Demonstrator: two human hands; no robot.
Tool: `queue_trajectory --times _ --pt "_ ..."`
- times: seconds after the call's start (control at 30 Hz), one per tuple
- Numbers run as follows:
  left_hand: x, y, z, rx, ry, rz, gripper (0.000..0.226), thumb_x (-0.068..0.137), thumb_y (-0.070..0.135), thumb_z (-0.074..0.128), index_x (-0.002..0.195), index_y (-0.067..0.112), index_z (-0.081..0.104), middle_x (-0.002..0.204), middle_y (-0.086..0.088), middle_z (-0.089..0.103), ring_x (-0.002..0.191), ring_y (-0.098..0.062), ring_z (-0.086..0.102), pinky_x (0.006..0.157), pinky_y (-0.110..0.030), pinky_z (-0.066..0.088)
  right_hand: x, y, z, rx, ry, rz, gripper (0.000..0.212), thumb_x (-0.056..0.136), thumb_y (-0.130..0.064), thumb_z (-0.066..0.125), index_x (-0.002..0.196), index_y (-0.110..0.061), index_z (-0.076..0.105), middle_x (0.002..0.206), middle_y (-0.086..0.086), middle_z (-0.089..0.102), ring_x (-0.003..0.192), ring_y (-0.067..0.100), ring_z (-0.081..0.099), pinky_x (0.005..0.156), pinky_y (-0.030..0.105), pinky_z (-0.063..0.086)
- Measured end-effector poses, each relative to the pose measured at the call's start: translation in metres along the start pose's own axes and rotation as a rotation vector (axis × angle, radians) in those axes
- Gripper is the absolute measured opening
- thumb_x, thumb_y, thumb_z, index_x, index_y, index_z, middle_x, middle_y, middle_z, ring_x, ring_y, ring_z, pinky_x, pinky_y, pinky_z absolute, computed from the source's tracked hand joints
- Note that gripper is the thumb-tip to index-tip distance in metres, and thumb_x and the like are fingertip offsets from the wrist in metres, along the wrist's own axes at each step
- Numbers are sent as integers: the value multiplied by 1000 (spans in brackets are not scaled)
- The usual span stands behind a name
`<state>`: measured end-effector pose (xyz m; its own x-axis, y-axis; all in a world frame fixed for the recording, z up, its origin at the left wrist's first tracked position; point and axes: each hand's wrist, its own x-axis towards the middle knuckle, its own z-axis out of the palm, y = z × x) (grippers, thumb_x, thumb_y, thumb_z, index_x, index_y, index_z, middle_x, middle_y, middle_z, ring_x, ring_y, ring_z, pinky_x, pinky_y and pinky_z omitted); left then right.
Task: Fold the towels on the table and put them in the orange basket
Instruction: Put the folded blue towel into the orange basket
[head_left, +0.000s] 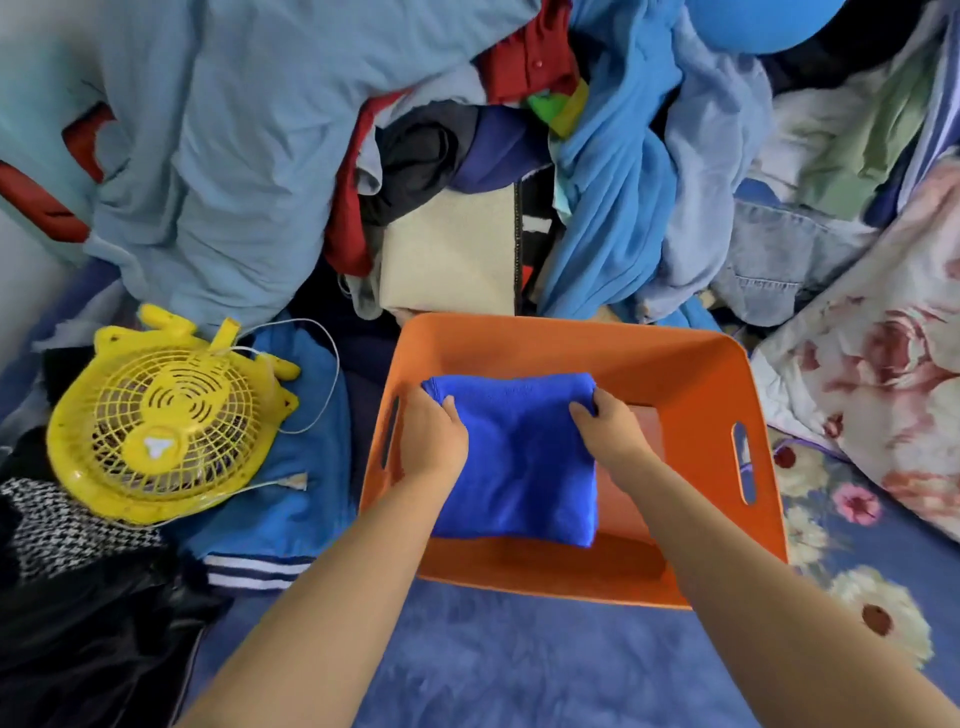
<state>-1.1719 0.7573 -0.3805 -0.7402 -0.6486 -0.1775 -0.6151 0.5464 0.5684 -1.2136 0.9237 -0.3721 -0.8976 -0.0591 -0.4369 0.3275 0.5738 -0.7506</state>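
Towel (519, 457), blue and folded, sits low inside the orange basket (571, 343) at frame centre. I have my left hand (434, 436) and right hand (605, 428) pinching its far corners, probably so the fold stays flat as it settles.

A folded royal-blue towel (519, 457) lay inside the orange basket (571, 348), toward its left wall, roughly flat. The basket was rectangular, open-topped, with slot handles in both side walls.

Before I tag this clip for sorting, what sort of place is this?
Likely a bedroom or laundry corner at home, not a workshop. A heap of clothes fills the back, a floral quilt lies at the right, and both hands hold a folded blue towel inside the orange basket.
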Motion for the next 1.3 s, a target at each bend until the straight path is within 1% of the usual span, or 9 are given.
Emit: queue_trajectory --times 0.2,0.43,0.63,0.73,0.83,0.93,1.1,1.17,1.3 --pt "43 -15 59 37 -97 -134 41 98 20 34 135 4 30 132 -19 48 117 -38 49 89 -42 42 60 30 47 -141 -36 166 33 96 -12 39 117 11 48 123 29 54 114 39 51 83 38 41" --pt "60 -20 100 115 -66 -126 53 94 20 45 141 6 25 141 -14 36 128 -32 38 97 -42 37 94 52 70 -152 -24 164 42 98 -18 38 134 3 33 137 24 44 124 39 43 89 33 33" --pt "44 -46 109 451 17 517 55 67 6 75 118 -8 57 124 -26 57 118 -41 53 96 -52 42 75 74 85 -357 32 -180 60 96 -15 39 143 4 8 150 24 16 132 36 32 99 29 33" --pt "40 -62 114 491 -162 556 53 85 18 61 132 -3 45 141 -23 40 134 -39 34 111 -49 26 74 84 89 -483 65 -374 53 96 -12 37 143 1 17 153 24 6 143 35 3 115 40 18" --pt "42 -71 121 543 -158 565 55 75 21 72 123 -2 56 131 -26 51 121 -44 48 98 -57 37 77 99 97 -644 -67 -360 53 99 -25 28 146 -10 11 156 10 -9 138 21 -24 117 39 1" --pt "51 -81 129 531 -114 581 57 79 25 69 129 3 52 137 -27 44 127 -42 42 104 -54 31 80 107 106 -694 -127 -239 58 99 -36 24 147 -17 -1 155 4 -19 142 24 -19 117 34 -3" --pt "57 -80 126 650 -316 494 62 97 44 29 148 21 4 157 -9 -5 145 -22 -6 117 -37 -4 79 96 101 -762 -203 -189 60 99 -36 22 146 -16 -9 153 5 -25 141 27 -20 117 36 -2" --pt "55 -65 112 717 -333 492 62 97 43 30 148 20 4 157 -7 -7 145 -21 -8 117 -38 -2 72 84 91 -758 -246 -155 60 99 -36 23 146 -16 -7 153 2 -26 142 24 -20 118 36 4" --pt "45 -24 74 779 -285 586 51 94 25 41 141 10 29 157 -7 2 145 -21 -5 117 -40 5 52 46 60 -765 -206 -199 57 99 -31 27 147 -10 4 156 7 -9 144 24 -12 117 34 4"
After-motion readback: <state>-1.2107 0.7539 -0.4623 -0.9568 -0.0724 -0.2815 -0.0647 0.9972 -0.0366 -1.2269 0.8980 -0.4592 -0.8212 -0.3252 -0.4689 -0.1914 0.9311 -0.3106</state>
